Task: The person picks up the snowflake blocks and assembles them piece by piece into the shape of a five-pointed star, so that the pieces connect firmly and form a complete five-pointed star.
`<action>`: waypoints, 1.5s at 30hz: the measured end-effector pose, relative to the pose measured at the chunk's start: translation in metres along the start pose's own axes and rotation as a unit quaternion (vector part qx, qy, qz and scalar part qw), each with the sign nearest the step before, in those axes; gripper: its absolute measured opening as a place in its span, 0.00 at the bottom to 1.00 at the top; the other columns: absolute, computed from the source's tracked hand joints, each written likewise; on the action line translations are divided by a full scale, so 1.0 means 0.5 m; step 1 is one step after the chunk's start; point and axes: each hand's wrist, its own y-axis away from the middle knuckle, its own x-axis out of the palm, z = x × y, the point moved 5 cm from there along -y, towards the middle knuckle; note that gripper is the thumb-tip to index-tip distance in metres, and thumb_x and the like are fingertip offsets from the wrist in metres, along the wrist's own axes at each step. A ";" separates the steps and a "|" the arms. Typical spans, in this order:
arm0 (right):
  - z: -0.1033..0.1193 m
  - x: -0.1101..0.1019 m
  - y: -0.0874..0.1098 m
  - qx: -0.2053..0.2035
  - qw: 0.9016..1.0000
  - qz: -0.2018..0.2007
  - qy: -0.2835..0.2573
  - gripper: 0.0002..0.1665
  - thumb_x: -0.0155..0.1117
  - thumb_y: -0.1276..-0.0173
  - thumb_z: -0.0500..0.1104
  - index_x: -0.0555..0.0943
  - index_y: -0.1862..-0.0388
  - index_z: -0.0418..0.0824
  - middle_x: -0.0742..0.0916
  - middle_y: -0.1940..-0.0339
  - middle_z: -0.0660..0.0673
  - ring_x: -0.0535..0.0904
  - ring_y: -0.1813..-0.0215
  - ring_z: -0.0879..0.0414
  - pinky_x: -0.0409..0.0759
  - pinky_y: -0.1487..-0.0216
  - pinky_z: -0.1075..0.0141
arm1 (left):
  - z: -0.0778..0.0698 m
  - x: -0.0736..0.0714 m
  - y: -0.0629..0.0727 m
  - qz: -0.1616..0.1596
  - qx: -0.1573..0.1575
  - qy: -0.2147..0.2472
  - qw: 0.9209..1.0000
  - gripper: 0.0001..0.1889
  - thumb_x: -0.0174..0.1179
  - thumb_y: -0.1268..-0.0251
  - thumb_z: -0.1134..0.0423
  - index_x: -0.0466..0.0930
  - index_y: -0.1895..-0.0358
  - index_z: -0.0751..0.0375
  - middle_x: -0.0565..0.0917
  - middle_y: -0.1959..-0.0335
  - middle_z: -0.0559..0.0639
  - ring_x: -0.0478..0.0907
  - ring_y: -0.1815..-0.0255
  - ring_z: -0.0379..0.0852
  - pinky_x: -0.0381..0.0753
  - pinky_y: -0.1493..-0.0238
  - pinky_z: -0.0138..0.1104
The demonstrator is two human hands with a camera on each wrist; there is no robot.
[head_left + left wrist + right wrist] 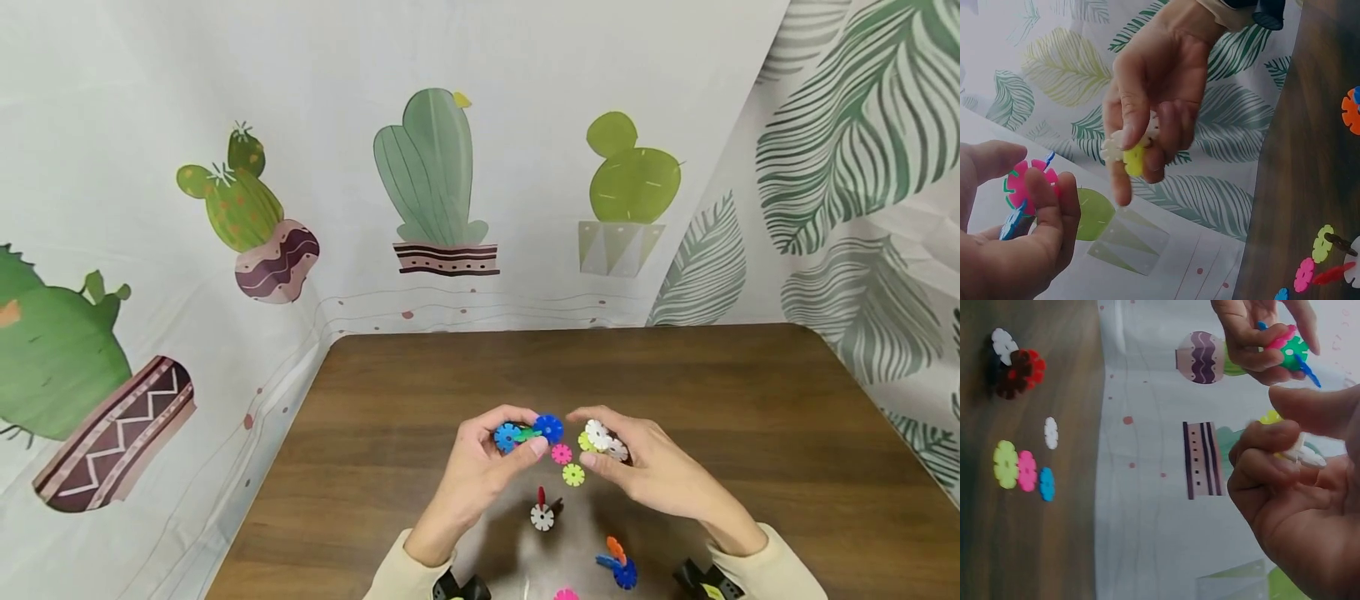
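Note:
Raised over the table, my left hand [480,458] holds a joined cluster of notched snowflake discs between thumb and fingers. The cluster has a dark blue disc [549,428], a light blue disc [507,437], a green disc [1297,355] and a pink disc [1021,186]. Opposite it, my right hand [652,467] grips another cluster of white discs [597,434] with a yellow disc [1134,162]. The two clusters are apart, facing each other. Fingers partly hide both.
Below the hands lie a loose pink disc [562,453] and a yellow-green disc [573,475]. A white, red and brown cluster [542,517] sits nearer, with a blue and orange cluster [626,573] to its right. Another pink disc [566,595] shows at the bottom edge of the wooden table [360,467].

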 end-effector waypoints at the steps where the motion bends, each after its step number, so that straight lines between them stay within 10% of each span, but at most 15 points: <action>1: 0.005 -0.003 0.000 -0.010 1.000 0.002 -0.003 0.29 0.70 0.23 0.44 0.76 0.25 0.52 0.89 0.56 0.58 0.83 0.58 0.67 0.85 0.56 0.66 | 0.000 0.000 0.001 0.000 -0.001 -0.002 1.000 0.16 0.72 0.32 0.69 0.84 0.45 0.70 0.86 0.53 0.47 0.83 0.56 0.35 0.86 0.54 0.24; 6: 0.032 -0.020 0.002 -0.058 0.997 0.018 -0.041 0.38 0.68 0.23 0.38 0.68 0.18 0.48 0.78 0.78 0.60 0.73 0.77 0.71 0.75 0.77 0.71 | 0.004 0.000 0.003 -0.004 -0.010 -0.011 1.000 0.14 0.73 0.33 0.69 0.85 0.48 0.66 0.87 0.54 0.47 0.83 0.60 0.35 0.83 0.60 0.23; 13: 0.060 -0.043 -0.001 -0.069 0.997 0.006 -0.039 0.23 0.75 0.28 0.41 0.77 0.39 0.52 0.84 0.72 0.60 0.78 0.75 0.71 0.77 0.78 0.71 | 0.004 0.002 0.006 0.001 -0.014 -0.027 1.000 0.12 0.74 0.34 0.68 0.85 0.50 0.63 0.86 0.57 0.47 0.80 0.65 0.35 0.77 0.67 0.23; 22: 0.075 -0.039 -0.003 -0.112 0.992 0.014 -0.060 0.37 0.65 0.31 0.25 0.78 0.25 0.45 0.90 0.51 0.51 0.86 0.66 0.68 0.90 0.64 0.68 | -0.007 0.010 0.012 0.022 -0.002 -0.056 0.998 0.11 0.73 0.31 0.66 0.85 0.49 0.59 0.87 0.54 0.53 0.83 0.65 0.35 0.81 0.66 0.23; 32: 0.064 -0.041 -0.009 -0.067 0.989 -0.026 -0.132 0.22 0.66 0.28 0.24 0.78 0.43 0.45 0.87 0.61 0.49 0.86 0.67 0.61 0.88 0.70 0.65 | -0.008 0.010 0.011 0.029 0.005 -0.110 0.994 0.10 0.70 0.28 0.64 0.85 0.48 0.57 0.86 0.56 0.62 0.85 0.73 0.42 0.91 0.66 0.35; 42: 0.057 -0.049 -0.007 -0.050 0.982 -0.032 -0.178 0.19 0.61 0.23 0.27 0.81 0.39 0.43 0.90 0.60 0.49 0.88 0.68 0.57 0.88 0.67 0.64 | -0.010 0.008 0.011 0.022 0.011 -0.111 0.994 0.08 0.68 0.25 0.60 0.86 0.49 0.55 0.87 0.62 0.62 0.86 0.73 0.38 0.91 0.66 0.40; 45: 0.059 -0.049 -0.007 -0.049 0.982 -0.038 -0.179 0.19 0.61 0.23 0.26 0.80 0.39 0.42 0.90 0.60 0.49 0.87 0.70 0.57 0.88 0.70 0.63 | -0.011 0.006 0.011 0.017 0.021 -0.113 0.993 0.06 0.68 0.24 0.60 0.86 0.51 0.54 0.87 0.64 0.60 0.88 0.74 0.54 0.90 0.68 0.42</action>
